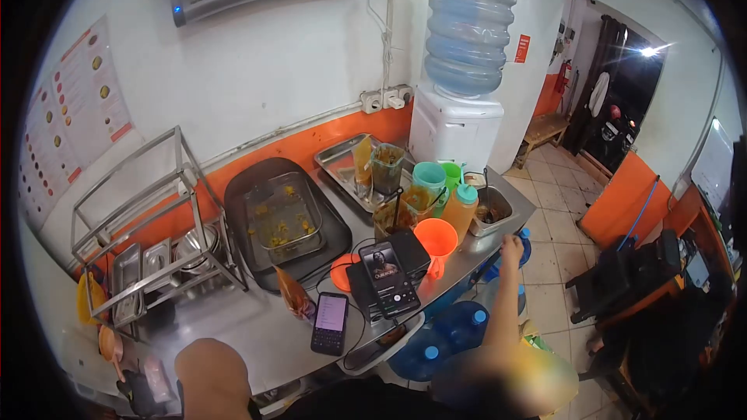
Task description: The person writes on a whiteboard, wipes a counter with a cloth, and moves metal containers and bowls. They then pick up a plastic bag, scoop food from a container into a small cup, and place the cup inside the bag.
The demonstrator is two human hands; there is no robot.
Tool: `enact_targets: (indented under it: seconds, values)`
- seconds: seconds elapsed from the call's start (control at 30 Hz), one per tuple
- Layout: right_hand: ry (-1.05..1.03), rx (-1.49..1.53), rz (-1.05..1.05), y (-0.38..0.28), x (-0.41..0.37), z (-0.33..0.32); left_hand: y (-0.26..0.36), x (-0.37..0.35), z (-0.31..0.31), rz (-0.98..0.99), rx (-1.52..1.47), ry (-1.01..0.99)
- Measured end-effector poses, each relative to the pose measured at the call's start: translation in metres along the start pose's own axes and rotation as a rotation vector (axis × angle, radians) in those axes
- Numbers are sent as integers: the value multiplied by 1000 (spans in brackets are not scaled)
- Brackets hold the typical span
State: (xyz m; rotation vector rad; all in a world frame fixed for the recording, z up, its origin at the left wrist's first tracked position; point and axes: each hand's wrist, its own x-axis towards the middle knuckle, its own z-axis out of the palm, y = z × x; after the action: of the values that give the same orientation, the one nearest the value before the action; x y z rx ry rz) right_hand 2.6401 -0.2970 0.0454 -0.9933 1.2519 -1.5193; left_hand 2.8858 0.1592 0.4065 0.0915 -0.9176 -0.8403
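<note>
Neither of my hands shows. At the lower left a rounded bare part of my arm (212, 377) rises in front of the steel table (249, 342), its hand out of sight. On the table before me lie a phone with a keypad (331, 320) and a larger phone (387, 276), its screen lit, leaning on a black box (412, 247). An orange mug (436, 243) stands to the right. Another person's arm (504, 303) reaches up from a blurred area at the lower right, with the hand (511, 247) bunched near the table's right edge.
A black tray (338, 225) bears a glass dish (292, 239) with food scraps. Jugs, cups and an orange bottle (461, 210) crowd the right end, near a steel pan (498, 224). A metal rack (187, 194) stands left, a water dispenser (455, 128) behind, blue water jugs (459, 323) below.
</note>
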Motion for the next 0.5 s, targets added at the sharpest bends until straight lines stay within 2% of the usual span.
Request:
enact_targets:
  seconds: [0.1, 0.23, 0.47, 0.5]
  values:
    - [193, -274, 84, 47, 33, 7, -1, 5, -13, -24, 36, -15]
    - [210, -193, 175, 54, 60, 21, -1, 9, -24, -25, 65, -24]
    - [245, -303, 188, 25, 62, 53, -3, 13, -32, -60, 58, -52]
    - [196, -293, 182, 31, 66, 55, -4, 12, -33, -75, 41, -57]
